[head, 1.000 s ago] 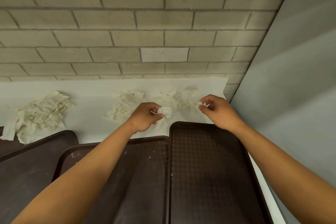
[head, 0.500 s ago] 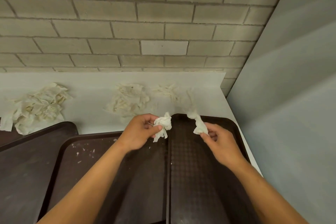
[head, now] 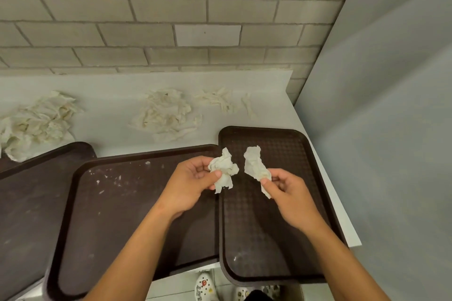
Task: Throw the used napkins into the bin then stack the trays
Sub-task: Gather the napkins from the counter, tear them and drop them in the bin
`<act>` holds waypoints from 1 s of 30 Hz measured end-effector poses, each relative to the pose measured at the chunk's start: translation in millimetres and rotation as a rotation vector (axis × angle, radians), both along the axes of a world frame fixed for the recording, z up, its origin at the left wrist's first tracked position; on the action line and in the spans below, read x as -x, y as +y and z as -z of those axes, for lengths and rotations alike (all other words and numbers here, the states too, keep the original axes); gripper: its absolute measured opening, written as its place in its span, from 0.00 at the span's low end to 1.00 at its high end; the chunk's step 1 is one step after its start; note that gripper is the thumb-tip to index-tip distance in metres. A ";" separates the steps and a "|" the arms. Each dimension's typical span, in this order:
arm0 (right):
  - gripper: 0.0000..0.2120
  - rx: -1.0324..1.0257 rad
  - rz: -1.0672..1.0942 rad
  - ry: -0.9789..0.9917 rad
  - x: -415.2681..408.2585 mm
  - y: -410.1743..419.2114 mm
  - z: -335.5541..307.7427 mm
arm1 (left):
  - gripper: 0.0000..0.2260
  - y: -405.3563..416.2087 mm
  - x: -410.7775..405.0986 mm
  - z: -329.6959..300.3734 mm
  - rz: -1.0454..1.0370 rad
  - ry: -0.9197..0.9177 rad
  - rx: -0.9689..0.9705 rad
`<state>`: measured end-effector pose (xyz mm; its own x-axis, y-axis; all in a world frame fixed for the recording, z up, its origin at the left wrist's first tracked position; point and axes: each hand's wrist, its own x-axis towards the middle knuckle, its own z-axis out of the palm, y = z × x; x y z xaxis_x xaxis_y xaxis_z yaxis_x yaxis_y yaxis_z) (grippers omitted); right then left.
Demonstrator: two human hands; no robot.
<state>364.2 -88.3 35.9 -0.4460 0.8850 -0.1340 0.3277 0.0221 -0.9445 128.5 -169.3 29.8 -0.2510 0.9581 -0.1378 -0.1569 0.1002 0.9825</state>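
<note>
Left hand (head: 189,183), right hand (head: 288,190) each pinch napkin

- Soft, even indoor light, fairly dim and yellowish, with no hard glare.
- Faint shadows of the arms fall on the dark trays (head: 269,227).
- The brick wall (head: 146,19) bows at the edges from the wide lens.
- Focus is slightly soft throughout.
</note>
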 end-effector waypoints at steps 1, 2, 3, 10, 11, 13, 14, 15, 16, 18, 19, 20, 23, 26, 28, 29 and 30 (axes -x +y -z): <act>0.08 0.004 -0.004 0.009 -4.7 -3.8 -0.5 | 0.08 -3.3 -4.6 -0.7 0.002 -0.005 -0.002; 0.08 0.008 -0.008 0.020 -9.1 -7.0 -1.9 | 0.08 -6.0 -8.8 -1.6 0.005 -0.004 -0.002; 0.08 0.009 -0.011 0.030 -14.1 -9.7 -2.3 | 0.08 -8.7 -12.8 -2.7 0.009 0.000 -0.004; 0.08 -0.023 -0.068 0.094 -53.8 -31.9 -6.2 | 0.08 -31.9 -47.6 -12.3 0.002 0.025 -0.005; 0.08 -0.021 -0.072 0.104 -61.4 -35.8 -5.9 | 0.07 -36.5 -55.9 -14.4 -0.002 0.031 -0.006; 0.08 -0.015 -0.085 0.116 -78.1 -44.1 -4.9 | 0.07 -46.7 -75.1 -17.4 -0.013 0.043 -0.009; 0.08 -0.015 -0.094 0.121 -87.4 -48.3 -4.2 | 0.07 -52.3 -85.7 -18.3 -0.019 0.050 -0.012; 0.08 -0.018 -0.101 0.128 -97.5 -52.7 -3.1 | 0.07 -58.5 -97.1 -19.2 -0.023 0.058 -0.012; 0.08 -0.021 -0.105 0.133 -108.7 -57.0 -1.9 | 0.08 -65.3 -109.3 -19.8 -0.028 0.063 -0.009; 0.08 -0.020 -0.116 0.134 -132.4 -65.7 0.7 | 0.08 -79.3 -134.5 -19.9 -0.035 0.075 -0.004; 0.08 -0.017 -0.121 0.133 -144.3 -70.2 2.5 | 0.09 -86.3 -147.1 -18.9 -0.039 0.082 -0.001; 0.08 -0.009 -0.124 0.134 -155.7 -75.1 3.9 | 0.09 -92.8 -159.7 -17.7 -0.044 0.086 0.002; 0.08 0.019 -0.123 0.140 -188.5 -90.9 10.0 | 0.09 -112.5 -194.3 -11.9 -0.069 0.083 0.011; 0.08 0.044 -0.143 0.146 -223.9 -112.8 14.9 | 0.08 -135.2 -231.1 -5.1 -0.077 0.085 0.035; 0.08 0.073 -0.135 0.152 -244.1 -128.1 18.8 | 0.08 -149.2 -250.8 1.0 -0.080 0.075 0.061; 0.08 0.093 -0.126 0.151 -253.3 -135.7 21.5 | 0.07 -155.3 -259.2 4.7 -0.077 0.075 0.077; 0.08 0.114 -0.116 0.148 -262.4 -143.3 23.9 | 0.07 -160.9 -266.9 9.1 -0.073 0.076 0.090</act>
<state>626.6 -231.6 12.0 -0.5663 0.8093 -0.1559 0.1869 -0.0581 -0.9807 395.4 -330.2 20.7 -0.3328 0.9216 -0.1999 -0.0921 0.1792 0.9795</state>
